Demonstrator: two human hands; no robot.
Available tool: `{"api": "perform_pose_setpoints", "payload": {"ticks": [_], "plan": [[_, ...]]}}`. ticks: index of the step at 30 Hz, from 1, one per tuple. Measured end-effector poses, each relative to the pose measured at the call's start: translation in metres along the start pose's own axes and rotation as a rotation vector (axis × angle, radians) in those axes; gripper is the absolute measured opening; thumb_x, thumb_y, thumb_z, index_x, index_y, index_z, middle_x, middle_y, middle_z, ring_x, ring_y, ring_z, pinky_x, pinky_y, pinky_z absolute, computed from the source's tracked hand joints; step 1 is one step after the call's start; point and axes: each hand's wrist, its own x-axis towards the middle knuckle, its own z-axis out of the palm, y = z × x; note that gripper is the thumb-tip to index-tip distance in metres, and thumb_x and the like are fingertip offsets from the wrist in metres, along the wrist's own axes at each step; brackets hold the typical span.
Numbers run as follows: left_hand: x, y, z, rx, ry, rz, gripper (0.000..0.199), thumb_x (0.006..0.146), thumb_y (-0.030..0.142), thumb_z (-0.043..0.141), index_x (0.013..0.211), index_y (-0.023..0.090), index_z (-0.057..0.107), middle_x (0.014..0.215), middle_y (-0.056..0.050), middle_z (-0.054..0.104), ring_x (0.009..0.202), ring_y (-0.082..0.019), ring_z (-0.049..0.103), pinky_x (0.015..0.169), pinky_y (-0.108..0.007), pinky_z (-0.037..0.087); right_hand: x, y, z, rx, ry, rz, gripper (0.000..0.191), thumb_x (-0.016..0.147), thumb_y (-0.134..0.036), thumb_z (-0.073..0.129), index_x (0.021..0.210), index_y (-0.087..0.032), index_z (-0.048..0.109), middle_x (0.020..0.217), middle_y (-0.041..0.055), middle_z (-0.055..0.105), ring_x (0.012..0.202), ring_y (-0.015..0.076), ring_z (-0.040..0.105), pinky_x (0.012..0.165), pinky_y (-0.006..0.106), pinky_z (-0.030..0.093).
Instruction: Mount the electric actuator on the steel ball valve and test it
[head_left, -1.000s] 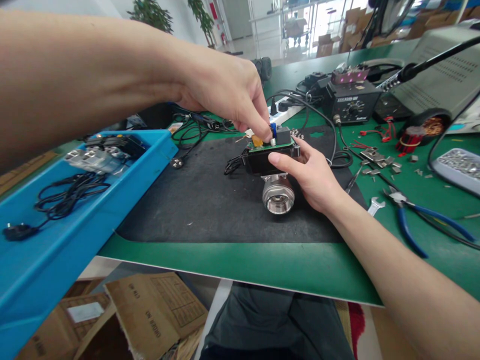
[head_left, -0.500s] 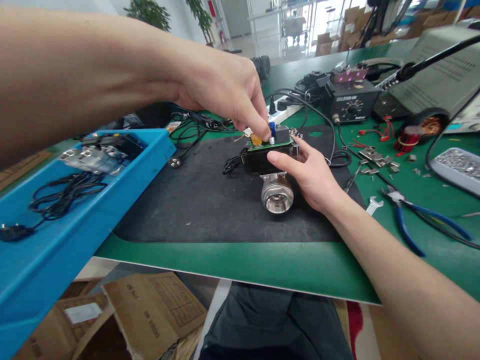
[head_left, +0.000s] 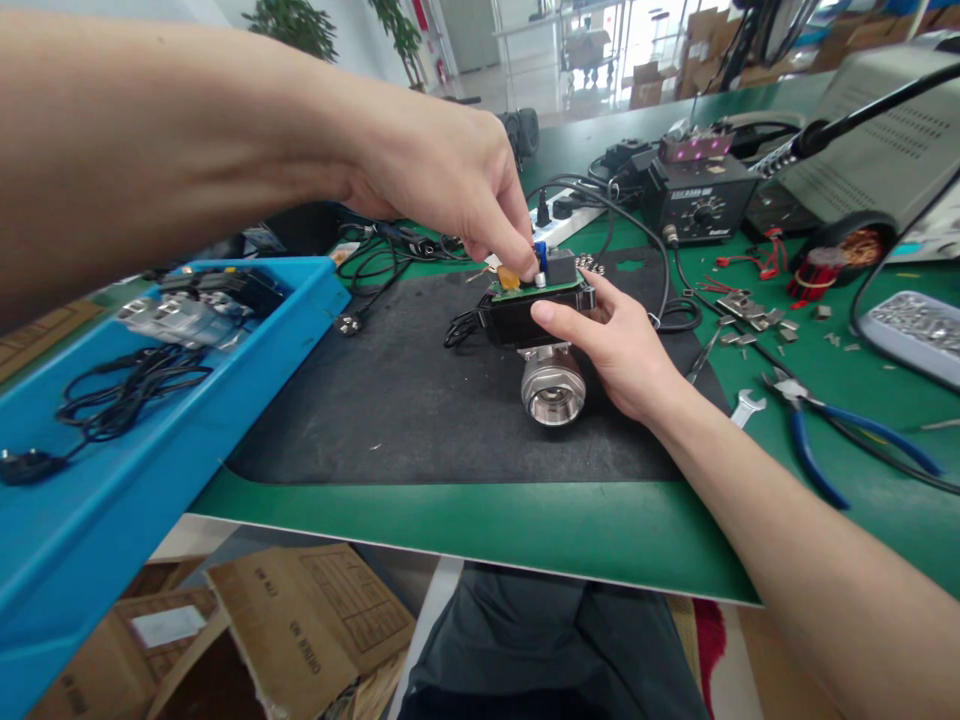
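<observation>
The left hand (head_left: 457, 180) has its fingertips together at the board (head_left: 517, 294), while the right hand (head_left: 628, 345) grips the box (head_left: 510, 324).

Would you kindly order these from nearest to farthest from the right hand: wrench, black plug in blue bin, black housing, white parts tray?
1. Black housing: in the right hand.
2. Wrench: to the right.
3. White parts tray: far right.
4. Black plug: far left, in the bin.
</observation>
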Motion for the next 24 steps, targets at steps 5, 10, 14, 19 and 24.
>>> {"api": "perform_pose_setpoints", "payload": {"ticks": [5, 10, 14, 19, 24], "plan": [[-0.0013, 0.0008, 0.0004, 0.021, 0.025, -0.01, 0.042, 0.069, 0.057, 0.078, 0.095, 0.024, 0.084, 0.071, 0.001, 0.069, 0.076, -0.017, 0.058, 0.069, -0.027, 0.035, 0.0004, 0.0009, -0.0011, 0.014, -0.014, -0.005, 0.057, 0.077, -0.045, 0.083, 0.125, -0.022, 0.062, 0.13, 0.0009, 0.068, 0.125, 0.0166, 0.063, 0.116, 0.032, 0.049], [-0.0032, 0.0028, -0.0002, 0.059, 0.037, -0.004, 0.038, 0.069, 0.056, 0.078, 0.091, 0.025, 0.084, 0.066, 0.002, 0.066, 0.072, -0.015, 0.055, 0.069, -0.027, 0.033, 0.0002, 0.0004, -0.0015, 0.014, -0.021, -0.004, 0.057, 0.077, -0.044, 0.083, 0.126, -0.022, 0.062, 0.131, 0.0007, 0.067, 0.125, 0.0159, 0.063, 0.115, 0.031, 0.05], [-0.0031, 0.002, -0.0013, 0.05, 0.04, -0.002, 0.039, 0.07, 0.056, 0.078, 0.091, 0.025, 0.084, 0.066, 0.002, 0.067, 0.072, -0.016, 0.055, 0.069, -0.027, 0.033, 0.0, -0.0001, -0.0013, 0.005, -0.012, -0.006, 0.058, 0.076, -0.045, 0.084, 0.126, -0.022, 0.062, 0.13, 0.0004, 0.068, 0.124, 0.0156, 0.064, 0.114, 0.03, 0.05], [-0.0017, 0.0009, -0.0012, 0.035, 0.024, -0.011, 0.042, 0.068, 0.057, 0.077, 0.094, 0.025, 0.084, 0.068, 0.003, 0.067, 0.073, -0.016, 0.055, 0.068, -0.026, 0.033, 0.0001, 0.0005, -0.0017, -0.002, -0.008, -0.008, 0.057, 0.077, -0.045, 0.083, 0.126, -0.023, 0.062, 0.13, 0.0003, 0.068, 0.123, 0.0155, 0.064, 0.112, 0.029, 0.051], [-0.0009, 0.002, -0.001, 0.045, 0.014, -0.008, 0.043, 0.068, 0.057, 0.077, 0.093, 0.023, 0.084, 0.067, 0.002, 0.067, 0.073, -0.016, 0.055, 0.066, -0.026, 0.033, 0.0003, 0.0009, -0.0019, 0.004, -0.012, -0.007, 0.058, 0.077, -0.044, 0.083, 0.126, -0.022, 0.061, 0.131, 0.0008, 0.067, 0.123, 0.0153, 0.064, 0.112, 0.029, 0.051]]}}
